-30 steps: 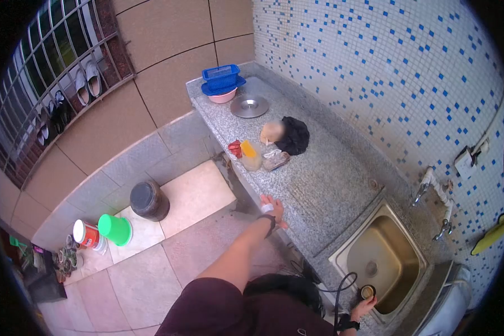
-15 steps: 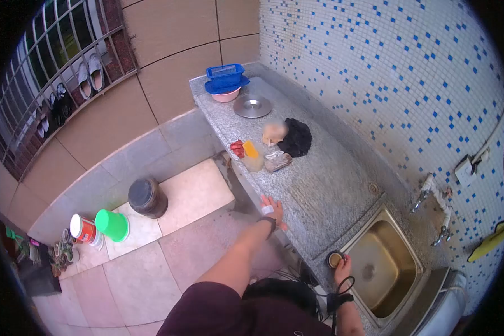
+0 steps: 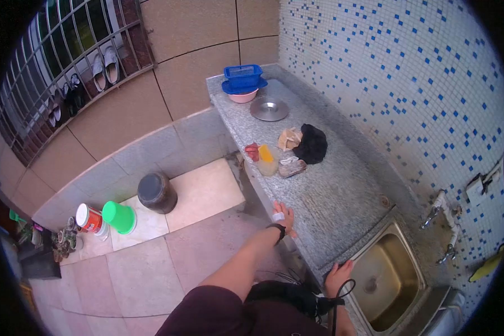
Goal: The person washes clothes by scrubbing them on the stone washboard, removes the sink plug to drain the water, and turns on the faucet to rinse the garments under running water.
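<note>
"Head view, from left?"
"Left hand [image 3: 284, 217] open, fingers extended, at front edge of bench [image 3: 347, 199]; black cloth [image 3: 310, 144] farther back on top."
"Then right?"
"Right hand [image 3: 339, 278] at bench edge, just beside sink [image 3: 387, 269]; can't tell whether closed on anything, palm hidden."

Green bkt [image 3: 118, 217] btwn dark jar [image 3: 157, 193] & red/white tub [image 3: 90, 219], shoes [image 3: 111, 65] by window bars [image 3: 131, 26], blue bskt [image 3: 243, 77] above pink basin [image 3: 243, 97]

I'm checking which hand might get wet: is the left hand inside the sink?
No, the left hand is at the granite counter's front edge, apart from the steel sink.
</note>
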The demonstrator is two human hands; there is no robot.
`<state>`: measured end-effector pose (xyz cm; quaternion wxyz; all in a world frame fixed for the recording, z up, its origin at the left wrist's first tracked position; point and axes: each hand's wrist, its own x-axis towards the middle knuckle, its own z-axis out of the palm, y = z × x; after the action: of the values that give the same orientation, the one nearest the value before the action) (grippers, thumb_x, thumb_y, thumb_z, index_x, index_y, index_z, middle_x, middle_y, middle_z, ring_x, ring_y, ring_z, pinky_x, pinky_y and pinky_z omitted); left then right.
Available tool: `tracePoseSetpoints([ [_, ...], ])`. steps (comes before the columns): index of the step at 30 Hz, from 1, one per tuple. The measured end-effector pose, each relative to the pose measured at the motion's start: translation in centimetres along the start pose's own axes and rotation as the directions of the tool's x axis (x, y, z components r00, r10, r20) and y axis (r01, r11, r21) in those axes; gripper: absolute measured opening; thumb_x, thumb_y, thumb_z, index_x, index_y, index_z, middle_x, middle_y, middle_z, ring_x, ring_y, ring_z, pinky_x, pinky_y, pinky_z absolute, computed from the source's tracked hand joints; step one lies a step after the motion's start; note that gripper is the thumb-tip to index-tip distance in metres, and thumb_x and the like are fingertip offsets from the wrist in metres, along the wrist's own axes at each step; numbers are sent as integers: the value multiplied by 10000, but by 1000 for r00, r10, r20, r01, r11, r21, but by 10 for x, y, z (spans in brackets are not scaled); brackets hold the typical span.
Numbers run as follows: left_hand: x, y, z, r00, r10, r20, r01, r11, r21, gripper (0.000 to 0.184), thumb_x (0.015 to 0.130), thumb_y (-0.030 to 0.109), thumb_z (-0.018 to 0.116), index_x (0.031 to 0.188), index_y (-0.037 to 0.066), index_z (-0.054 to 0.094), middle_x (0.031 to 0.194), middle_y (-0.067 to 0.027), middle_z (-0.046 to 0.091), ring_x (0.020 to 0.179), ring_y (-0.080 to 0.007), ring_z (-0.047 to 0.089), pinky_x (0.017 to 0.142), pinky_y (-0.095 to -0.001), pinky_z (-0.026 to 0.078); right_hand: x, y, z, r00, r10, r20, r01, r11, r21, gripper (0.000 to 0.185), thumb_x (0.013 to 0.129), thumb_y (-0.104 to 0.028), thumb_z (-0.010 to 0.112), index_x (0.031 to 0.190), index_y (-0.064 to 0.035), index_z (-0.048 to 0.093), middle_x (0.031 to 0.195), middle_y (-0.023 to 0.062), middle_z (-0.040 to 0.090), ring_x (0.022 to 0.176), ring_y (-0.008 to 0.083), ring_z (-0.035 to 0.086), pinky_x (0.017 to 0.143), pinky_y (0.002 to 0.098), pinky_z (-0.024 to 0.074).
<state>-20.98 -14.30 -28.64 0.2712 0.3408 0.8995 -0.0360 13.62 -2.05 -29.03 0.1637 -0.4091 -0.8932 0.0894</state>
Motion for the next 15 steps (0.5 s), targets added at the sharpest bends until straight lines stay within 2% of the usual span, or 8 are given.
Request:
tracePoseSetpoints([
  [1, 1, -1, 3, 1000, 11, -6, -12, 1000, -25, 1473, 560, 743, 833, 1599, 14, 87, 1597, -417, -46, 1426, -673, -107, 1136, -739, 99, 0, -7, -6, 999, 19, 46, -17, 999, -49, 621, 1022, -304, 500, 1466, 110, 366, 1526, 298, 364, 1351, 459, 429, 1128, 497, 360],
  [5, 3, 1, -2, 1000, 1, 12, -1, 1000, -5, 1466, 559, 746, 833, 1597, 14, 100, 1592, -424, -48, 1428, -671, -106, 1136, -734, 112, 2, -5, 0, 998, 41, 41, -40, 998, -43, 605, 1024, -297, 501, 1462, 101, 380, 1522, 300, 367, 1372, 463, 403, 1145, 492, 341],
  [7, 3, -1, 4, 1000, 8, -18, -8, 1000, 3, 1457, 559, 745, 833, 1594, 14, 114, 1592, -423, -30, 1429, -670, -101, 1133, -732, 132, -2, 14, 21, 998, -35, -59, 37, 999, 31, 576, 1016, -271, 512, 1452, 88, 401, 1524, 296, 369, 1377, 464, 398, 1148, 493, 335],
  [8, 3, -4, 4, 1000, 4, -15, -4, 1000, 0, 1457, 559, 745, 833, 1594, 14, 114, 1592, -423, -30, 1429, -670, -101, 1133, -732, 132, -2, 17, 24, 998, -39, -54, 41, 999, 31, 576, 1016, -271, 512, 1452, 88, 401, 1524, 296, 369, 1377, 464, 398, 1148, 493, 335],
  [10, 3, -7, 6, 998, 32, -48, -35, 998, -59, 1448, 557, 729, 845, 1590, 14, 127, 1594, -422, -23, 1431, -667, -106, 1134, -729, 128, -1, 23, 31, 999, 19, -40, -12, 985, 175, 553, 994, -238, 545, 1435, 72, 423, 1522, 288, 376, 1384, 458, 388, 1160, 493, 311],
  [13, -5, -3, -4, 1000, 26, -11, -26, 999, -35, 1437, 595, 718, 832, 1606, 24, 82, 1613, -393, -27, 1424, -671, -126, 1152, -719, 90, 4, 0, 3, 999, 33, -13, -30, 978, 204, 492, 989, -172, 547, 1390, 98, 456, 1480, 319, 406, 1350, 478, 420, 1145, 513, 336],
  [14, -6, -4, -7, 1000, 25, -13, -25, 999, -29, 1437, 595, 718, 832, 1606, 24, 82, 1613, -393, -27, 1424, -671, -126, 1152, -719, 90, 3, -3, -2, 999, 35, -14, -32, 977, 209, 492, 989, -172, 547, 1390, 98, 456, 1480, 319, 406, 1350, 478, 420, 1145, 513, 336],
  [15, -7, -4, -9, 1000, 27, -2, -27, 999, -39, 1437, 595, 716, 833, 1605, 23, 82, 1612, -393, -28, 1427, -666, -128, 1154, -716, 92, 2, -5, -5, 1000, 2, -14, 0, 992, 125, 504, 975, -164, 558, 1394, 95, 451, 1476, 314, 410, 1352, 475, 418, 1146, 513, 336],
])
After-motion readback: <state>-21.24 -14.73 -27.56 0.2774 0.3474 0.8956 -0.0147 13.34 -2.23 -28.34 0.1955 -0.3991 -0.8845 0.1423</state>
